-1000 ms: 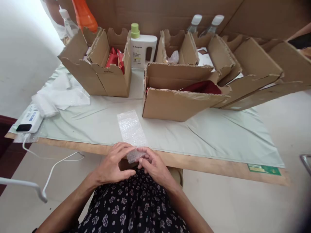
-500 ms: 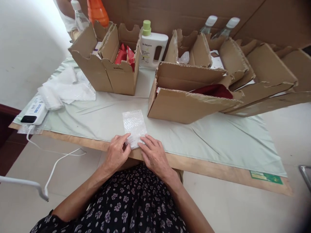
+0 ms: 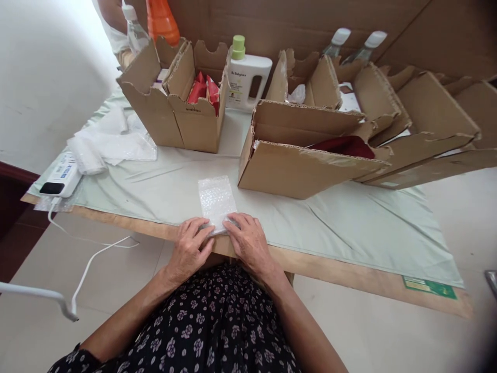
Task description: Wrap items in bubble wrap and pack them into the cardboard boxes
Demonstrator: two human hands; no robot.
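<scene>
A small clear sheet of bubble wrap, perhaps a pouch, lies flat at the front of the table. My left hand is at its near left corner, fingers bent over the edge and thumb low by the table's rim. At the near right corner, my right hand has its fingertips on the plastic, with its thumb mostly hidden. Both hands hold the near edge between them. Whether anything lies inside the wrap cannot be made out.
Cardboard bins stand at the back left; a long box with dark red cloth stands right of centre. A white detergent bottle is behind. More bubble wrap and a white device with a cable lie left.
My left fingers have come down over the wrap's near left corner, and its thumb now sits lower. The right fingers have shifted slightly at their corner. The view has moved a little.
</scene>
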